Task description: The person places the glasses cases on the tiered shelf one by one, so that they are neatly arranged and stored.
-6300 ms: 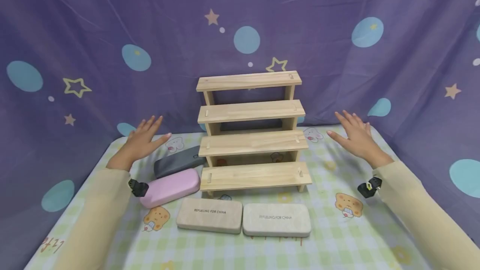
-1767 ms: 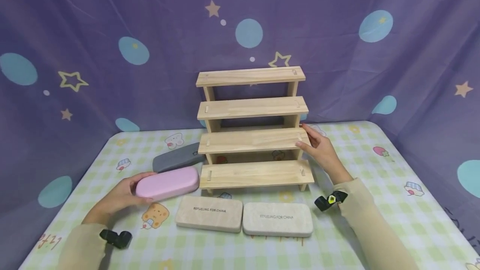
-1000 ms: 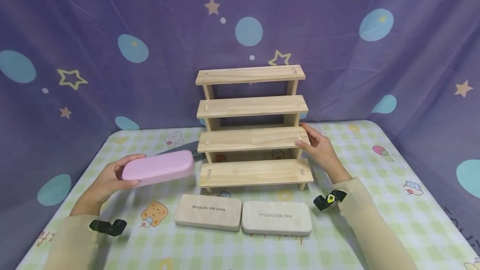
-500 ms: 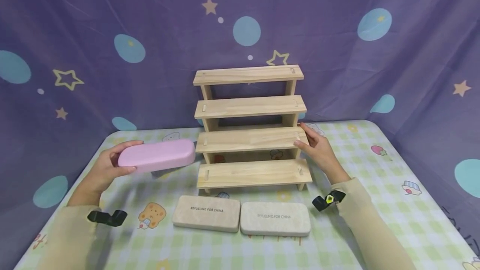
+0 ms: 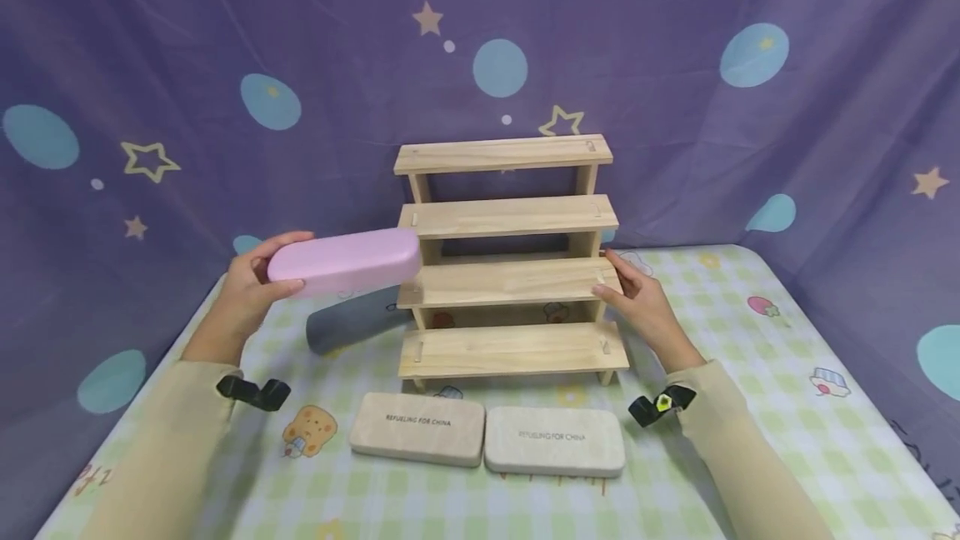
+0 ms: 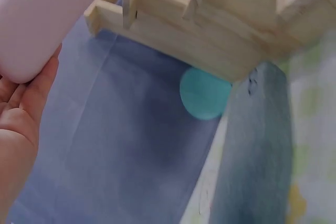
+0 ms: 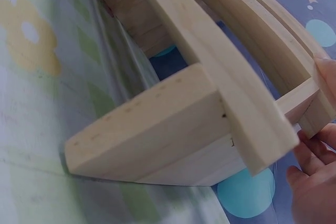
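My left hand [image 5: 243, 298] grips the left end of a pink glasses case [image 5: 345, 261], raised above the table. The case's right end overlaps the left edge of the stepped wooden rack [image 5: 510, 282] in the head view, at the height between its second and third boards. My right hand [image 5: 645, 307] holds the right end of the rack's third board from the top, thumb over the board. Below the pink case a dark grey glasses case [image 5: 352, 322] lies on the cloth against the rack's left side. In the left wrist view the pink case [image 6: 42, 19] is partly cut off.
A beige case [image 5: 418, 429] and a pale grey case [image 5: 555, 440], both lettered, lie side by side in front of the rack. The checked tablecloth [image 5: 750, 440] covers the table. A purple curtain [image 5: 337, 23] hangs close behind the rack.
Both hands came in from the sides; the right took hold of the rack and stayed. The left gripped the pink case, lifted it off the table and carried it up and rightward.
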Motion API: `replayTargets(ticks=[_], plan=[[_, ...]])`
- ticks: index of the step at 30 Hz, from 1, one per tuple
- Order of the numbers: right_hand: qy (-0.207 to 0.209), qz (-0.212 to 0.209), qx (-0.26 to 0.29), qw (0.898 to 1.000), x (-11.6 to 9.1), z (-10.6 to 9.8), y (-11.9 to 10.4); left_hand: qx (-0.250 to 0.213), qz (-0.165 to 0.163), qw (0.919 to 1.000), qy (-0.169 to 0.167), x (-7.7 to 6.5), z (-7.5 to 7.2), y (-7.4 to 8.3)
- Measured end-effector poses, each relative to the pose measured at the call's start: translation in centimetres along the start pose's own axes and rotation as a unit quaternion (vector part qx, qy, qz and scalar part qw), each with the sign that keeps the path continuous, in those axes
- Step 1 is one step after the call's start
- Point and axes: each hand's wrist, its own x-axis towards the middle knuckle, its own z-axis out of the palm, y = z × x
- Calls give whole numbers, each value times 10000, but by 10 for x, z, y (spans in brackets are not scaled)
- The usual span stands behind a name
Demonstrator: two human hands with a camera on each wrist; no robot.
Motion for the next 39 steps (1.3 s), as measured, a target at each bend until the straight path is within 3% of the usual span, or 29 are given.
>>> replayTargets(ticks=[11, 18, 39], plan=[[41, -96, 64, 9999, 1, -3, 1, -136, 280, 9995, -11, 45, 35, 4], [-23, -117, 160, 9998, 1, -2, 0, -113, 268, 9996, 42, 68, 55, 8], [7, -18, -59, 10000, 1, 0, 2, 93, 241, 9997, 12, 128, 87, 18]])
